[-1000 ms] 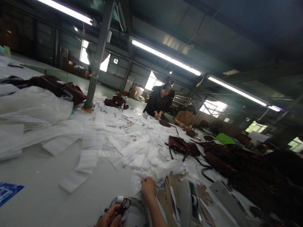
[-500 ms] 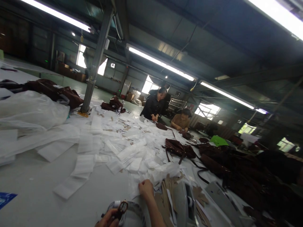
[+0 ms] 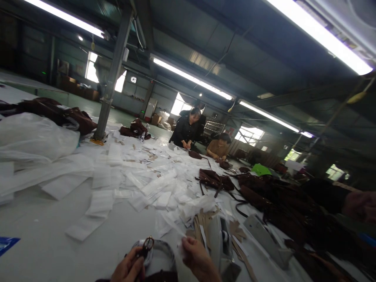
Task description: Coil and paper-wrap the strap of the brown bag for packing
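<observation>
Primary source: rows of overhead fluorescent tubes (image 3: pixel 190 78). The nearest tube (image 3: pixel 320 35), upper right, blooms to pure white. Secondary source: daylight through far windows (image 3: pixel 179 105), overexposed. The ceiling (image 3: pixel 235 39) reads dark. The white surface (image 3: pixel 44 243) returns light evenly; shadows on it are soft and faint. Dark bags (image 3: pixel 279 203) at right lose detail. The left hand (image 3: pixel 127 268), the buckle (image 3: pixel 147 244) in its grip and the right hand (image 3: pixel 199 260) are dim and smeared. Wide-angle distortion leans the pillar (image 3: pixel 113 66) and stretches the corners. The right edge is out of focus.

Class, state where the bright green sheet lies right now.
Head view, right of centre: the green sheet lies among dark brown bags, just right of the person in tan.
</observation>
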Tool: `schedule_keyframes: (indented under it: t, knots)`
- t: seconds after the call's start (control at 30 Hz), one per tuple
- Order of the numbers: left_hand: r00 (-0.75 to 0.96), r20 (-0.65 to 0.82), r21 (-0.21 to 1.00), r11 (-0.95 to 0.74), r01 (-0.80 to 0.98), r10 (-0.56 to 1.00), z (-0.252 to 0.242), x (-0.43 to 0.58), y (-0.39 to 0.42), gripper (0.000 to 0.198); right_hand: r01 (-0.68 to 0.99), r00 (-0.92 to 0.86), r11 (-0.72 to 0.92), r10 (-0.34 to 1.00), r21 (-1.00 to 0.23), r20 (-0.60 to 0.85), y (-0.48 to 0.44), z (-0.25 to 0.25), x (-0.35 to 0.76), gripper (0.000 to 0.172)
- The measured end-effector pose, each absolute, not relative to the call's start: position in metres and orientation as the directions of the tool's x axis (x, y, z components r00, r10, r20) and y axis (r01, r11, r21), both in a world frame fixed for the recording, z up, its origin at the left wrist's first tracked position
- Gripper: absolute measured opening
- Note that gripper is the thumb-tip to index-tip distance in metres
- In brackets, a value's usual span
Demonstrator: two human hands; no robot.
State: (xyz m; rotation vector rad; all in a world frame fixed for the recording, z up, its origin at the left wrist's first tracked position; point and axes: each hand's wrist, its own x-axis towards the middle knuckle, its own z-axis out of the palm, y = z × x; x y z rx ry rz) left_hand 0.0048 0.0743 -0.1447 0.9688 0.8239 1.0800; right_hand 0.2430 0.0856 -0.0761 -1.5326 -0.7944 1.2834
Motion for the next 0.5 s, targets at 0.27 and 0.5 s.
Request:
schedule_keyframes:
  t: [0.27, 0.5]
  knots:
    - [0.281, -0.067, 0.933, 0.160, -0.321, 0.957, -0.134, -0.006, 0.070, 0.051, -0.583, 0.561, 0.175, 0.793, -0.794, -0.237, 0.020, -0.030, 0.255, 0.035]
    - [0.386, -0.136, 0.906, 0.272, -0.323, 0.912, -0.114, -0.011, 0.066, 0.046, -0.690, 0.304, -0.041, 0.890, -0.723, -0.340, -0.003, -0.074, 0.156, 0.038]
